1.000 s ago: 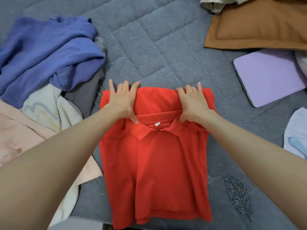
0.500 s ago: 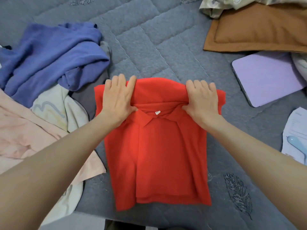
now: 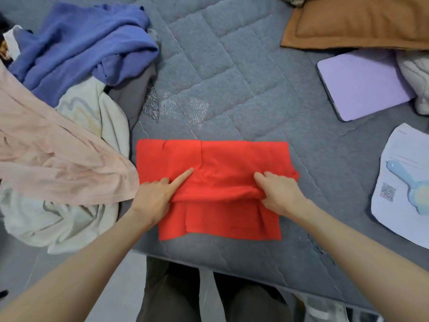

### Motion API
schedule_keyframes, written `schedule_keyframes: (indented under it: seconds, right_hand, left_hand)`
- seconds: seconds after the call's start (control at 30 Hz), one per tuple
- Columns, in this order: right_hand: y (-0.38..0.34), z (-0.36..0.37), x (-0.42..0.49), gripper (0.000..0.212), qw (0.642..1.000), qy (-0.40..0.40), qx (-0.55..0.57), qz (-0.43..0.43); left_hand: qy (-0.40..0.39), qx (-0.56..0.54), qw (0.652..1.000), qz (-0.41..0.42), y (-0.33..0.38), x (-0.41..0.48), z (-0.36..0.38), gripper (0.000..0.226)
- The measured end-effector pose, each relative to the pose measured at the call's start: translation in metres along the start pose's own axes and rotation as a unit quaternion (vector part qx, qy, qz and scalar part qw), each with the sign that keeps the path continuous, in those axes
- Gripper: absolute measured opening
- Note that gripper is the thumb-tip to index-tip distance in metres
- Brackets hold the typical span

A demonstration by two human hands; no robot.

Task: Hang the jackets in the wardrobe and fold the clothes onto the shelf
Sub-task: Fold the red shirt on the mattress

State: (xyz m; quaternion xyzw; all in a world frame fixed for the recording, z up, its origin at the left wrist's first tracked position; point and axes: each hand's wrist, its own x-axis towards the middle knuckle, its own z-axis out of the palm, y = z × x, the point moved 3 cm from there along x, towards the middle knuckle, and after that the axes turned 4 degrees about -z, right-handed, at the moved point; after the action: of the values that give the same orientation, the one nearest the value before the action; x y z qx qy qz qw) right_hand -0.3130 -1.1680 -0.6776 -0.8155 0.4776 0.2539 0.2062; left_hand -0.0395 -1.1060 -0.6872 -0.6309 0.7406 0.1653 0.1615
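Right hand (image 3: 281, 194): some fingers hidden under red shirt (image 3: 232, 159) fold; brown pillow (image 3: 359, 19) cut off top; paper (image 3: 399, 145) text unreadable.

I see the folded red cotton shirt (image 3: 232, 159) under the fingers of my left hand (image 3: 153, 198) and right hand (image 3: 281, 194), on the grey quilted bedcover (image 3: 220, 77). Left of the fingers lies a heap of loose blue, cream and pink clothes (image 3: 69, 101). To their right are a flat lilac case (image 3: 362, 84) and a white paper sheet (image 3: 394, 205).

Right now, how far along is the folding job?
Done: the red shirt is folded over on the bed. In hand: the left hand and right hand pinch its near fold. Left: the blue top, pink cloth and cream cloth lie heaped, unfolded; shelf and wardrobe are out of view.
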Motion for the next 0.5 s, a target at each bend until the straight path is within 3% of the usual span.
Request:
schedule_keyframes:
  seconds: [0.07,0.2,0.3,0.37,0.5]
  right_hand:
    - [0.0,0.011,-0.011,0.05,0.999,-0.034,0.024,0.015]
    - [0.001,0.008,-0.022,0.043,0.999,0.03,0.011,0.031]
    - [0.0,0.0,-0.031,0.031,0.996,0.073,0.017,0.047]
    - [-0.005,0.001,-0.038,0.026,0.997,0.06,0.002,0.049]
    - [-0.017,0.024,-0.051,0.031,0.997,-0.066,-0.026,0.034]
  left_hand:
    - [-0.02,-0.016,1.0,-0.007,-0.001,-0.008,0.009,0.088]
    - [0.003,-0.024,1.0,0.002,0.0,-0.016,0.002,0.084]
    - [0.097,-0.049,0.993,0.046,0.003,-0.028,-0.011,0.087]
    - [0.127,-0.028,0.99,0.062,0.002,-0.038,-0.011,0.091]
    - [-0.075,-0.03,0.995,0.06,0.007,-0.05,0.022,0.083]
